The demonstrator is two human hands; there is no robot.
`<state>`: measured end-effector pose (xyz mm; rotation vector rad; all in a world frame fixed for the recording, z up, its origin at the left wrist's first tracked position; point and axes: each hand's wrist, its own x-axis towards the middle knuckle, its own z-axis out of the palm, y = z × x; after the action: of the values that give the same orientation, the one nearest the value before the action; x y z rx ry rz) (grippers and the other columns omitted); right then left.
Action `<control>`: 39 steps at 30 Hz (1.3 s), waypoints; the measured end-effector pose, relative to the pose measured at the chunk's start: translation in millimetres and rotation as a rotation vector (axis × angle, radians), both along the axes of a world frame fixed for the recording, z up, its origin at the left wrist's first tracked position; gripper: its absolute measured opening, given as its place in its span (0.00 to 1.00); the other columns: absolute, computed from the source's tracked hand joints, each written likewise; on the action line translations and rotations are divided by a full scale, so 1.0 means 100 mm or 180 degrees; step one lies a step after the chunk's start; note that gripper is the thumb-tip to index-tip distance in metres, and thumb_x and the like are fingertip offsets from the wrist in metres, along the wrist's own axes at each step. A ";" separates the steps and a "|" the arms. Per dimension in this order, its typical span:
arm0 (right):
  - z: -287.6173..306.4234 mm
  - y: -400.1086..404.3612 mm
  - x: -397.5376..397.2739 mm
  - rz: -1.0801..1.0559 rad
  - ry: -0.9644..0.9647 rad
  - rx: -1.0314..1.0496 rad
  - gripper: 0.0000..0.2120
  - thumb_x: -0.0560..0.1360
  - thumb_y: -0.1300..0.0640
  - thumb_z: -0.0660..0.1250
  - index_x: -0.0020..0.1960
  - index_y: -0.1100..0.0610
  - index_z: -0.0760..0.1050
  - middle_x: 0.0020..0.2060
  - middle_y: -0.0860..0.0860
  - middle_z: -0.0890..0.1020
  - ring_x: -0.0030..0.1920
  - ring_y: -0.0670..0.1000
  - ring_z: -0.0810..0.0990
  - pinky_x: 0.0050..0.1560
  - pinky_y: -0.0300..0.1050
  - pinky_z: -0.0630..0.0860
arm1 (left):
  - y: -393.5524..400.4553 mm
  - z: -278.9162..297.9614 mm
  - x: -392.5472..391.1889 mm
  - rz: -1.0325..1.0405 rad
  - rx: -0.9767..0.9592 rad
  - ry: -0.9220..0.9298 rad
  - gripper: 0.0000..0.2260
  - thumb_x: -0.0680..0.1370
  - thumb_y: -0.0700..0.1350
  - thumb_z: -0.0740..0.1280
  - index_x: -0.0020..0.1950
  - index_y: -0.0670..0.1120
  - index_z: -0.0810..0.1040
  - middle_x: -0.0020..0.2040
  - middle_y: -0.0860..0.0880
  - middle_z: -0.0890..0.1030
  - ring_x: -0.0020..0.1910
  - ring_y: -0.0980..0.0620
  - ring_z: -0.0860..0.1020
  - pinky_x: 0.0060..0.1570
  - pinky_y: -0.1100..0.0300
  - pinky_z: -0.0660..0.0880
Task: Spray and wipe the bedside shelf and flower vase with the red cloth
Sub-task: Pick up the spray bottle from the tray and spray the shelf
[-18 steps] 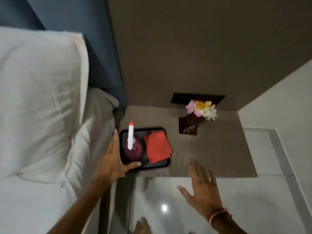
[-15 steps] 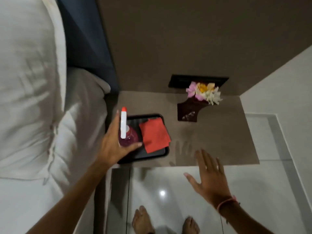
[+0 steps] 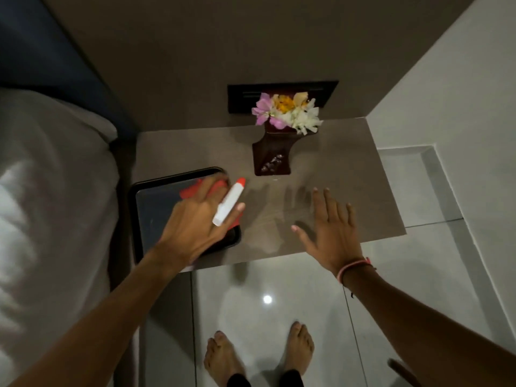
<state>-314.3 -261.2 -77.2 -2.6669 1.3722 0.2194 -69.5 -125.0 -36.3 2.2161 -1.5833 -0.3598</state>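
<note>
Two bare feet [image 3: 259, 356] stand on the glossy pale floor tiles [image 3: 279, 303] just before the shelf's near edge. The bedside shelf [image 3: 343, 196] is a grey-brown slab set into a corner: the bed [image 3: 50, 219] bounds its left edge, the grey-brown wall [image 3: 223, 51] its far edge, and its right edge meets a white wall [image 3: 460, 93] only at the far corner.

The right hand [image 3: 332, 230], fingers spread and holding nothing, hovers over the bare middle of the shelf toward the near edge; a pink band [image 3: 352, 267] circles the wrist. Open surface lies around it to the right edge.

At the near left corner sits a black tray [image 3: 156, 208]. The left hand [image 3: 195, 222] reaches across its right side, fingers closed around a spray bottle whose white nozzle [image 3: 229, 203] with a red tip points toward the shelf's middle; the bottle's body is hidden by the hand. The red cloth [image 3: 190, 191] lies on the tray's far right part, mostly covered by that hand.

Beyond, near the far edge, the dark flower vase [image 3: 272, 155] stands upright, clear of tray and hands, its pink, yellow and white flowers [image 3: 287, 113] in front of a dark wall panel [image 3: 282, 92].
</note>
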 end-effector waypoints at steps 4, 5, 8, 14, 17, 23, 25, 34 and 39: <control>0.02 0.08 -0.28 -0.0091 -0.0095 0.0136 0.42 0.75 0.32 0.58 0.79 0.57 0.54 0.75 0.62 0.69 0.72 0.63 0.71 0.71 0.67 0.68 | -0.06 0.00 -0.36 0.0090 0.0239 -0.0139 0.22 0.81 0.63 0.60 0.53 0.45 0.80 0.46 0.46 0.85 0.38 0.42 0.83 0.35 0.55 0.76; 0.03 0.09 -0.37 -0.0073 -0.0079 0.0160 0.42 0.75 0.32 0.58 0.79 0.57 0.54 0.75 0.62 0.69 0.72 0.62 0.71 0.72 0.66 0.68 | -0.08 0.00 -0.45 0.0194 0.0226 -0.0059 0.20 0.80 0.61 0.62 0.47 0.44 0.79 0.40 0.45 0.83 0.33 0.43 0.81 0.32 0.57 0.73; 0.05 0.10 -0.60 -0.0014 -0.0037 0.0206 0.41 0.75 0.32 0.56 0.78 0.57 0.56 0.74 0.60 0.70 0.71 0.61 0.72 0.72 0.63 0.69 | -0.07 -0.02 -0.58 0.0347 0.0243 0.0000 0.16 0.81 0.60 0.63 0.43 0.48 0.75 0.35 0.48 0.80 0.27 0.52 0.74 0.30 0.64 0.65; 0.02 0.12 -0.77 0.0040 -0.0081 0.0212 0.40 0.76 0.32 0.57 0.77 0.58 0.60 0.73 0.60 0.73 0.71 0.61 0.74 0.70 0.63 0.72 | -0.09 0.03 -0.62 0.0421 0.0260 0.0002 0.19 0.81 0.61 0.60 0.50 0.47 0.80 0.39 0.49 0.82 0.33 0.50 0.79 0.36 0.57 0.78; 0.01 0.13 -0.72 0.0111 -0.0145 0.0244 0.40 0.76 0.32 0.58 0.77 0.58 0.60 0.72 0.61 0.73 0.70 0.62 0.74 0.70 0.63 0.72 | -0.05 0.09 -0.55 0.0569 0.0290 0.0126 0.23 0.80 0.64 0.57 0.52 0.46 0.80 0.42 0.47 0.84 0.37 0.47 0.82 0.41 0.52 0.82; 0.00 0.20 -0.37 0.0298 -0.0371 0.0403 0.40 0.76 0.32 0.57 0.78 0.57 0.59 0.73 0.60 0.73 0.70 0.60 0.74 0.69 0.60 0.72 | 0.12 0.26 -0.16 0.0913 -0.0463 0.0021 0.24 0.81 0.64 0.59 0.59 0.45 0.79 0.49 0.43 0.85 0.43 0.43 0.84 0.44 0.54 0.79; -0.01 0.25 -0.14 0.0385 -0.0496 0.0423 0.39 0.76 0.34 0.59 0.77 0.58 0.60 0.72 0.59 0.74 0.69 0.60 0.75 0.67 0.59 0.73 | 0.18 0.28 0.07 0.1131 -0.0681 0.0036 0.22 0.81 0.61 0.59 0.55 0.42 0.79 0.44 0.43 0.83 0.38 0.43 0.82 0.40 0.48 0.81; -0.14 0.46 1.07 0.0283 -0.1224 0.0991 0.30 0.79 0.43 0.63 0.75 0.57 0.63 0.69 0.58 0.75 0.67 0.57 0.76 0.64 0.57 0.77 | 0.52 -0.12 0.56 0.1743 -0.1420 0.0500 0.27 0.83 0.59 0.58 0.62 0.36 0.78 0.51 0.37 0.83 0.49 0.41 0.83 0.52 0.52 0.81; -0.31 0.40 1.56 -0.0633 -0.1219 0.1575 0.25 0.71 0.41 0.72 0.60 0.56 0.75 0.55 0.55 0.81 0.54 0.58 0.81 0.54 0.57 0.81 | 0.60 -0.28 0.75 0.1890 -0.1604 0.0619 0.29 0.83 0.60 0.59 0.65 0.34 0.77 0.56 0.34 0.83 0.54 0.37 0.84 0.56 0.38 0.82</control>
<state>-158.0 -220.9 -107.8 -2.0269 1.2490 0.0170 5.1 -64.6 -64.4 2.0417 -0.7484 0.0053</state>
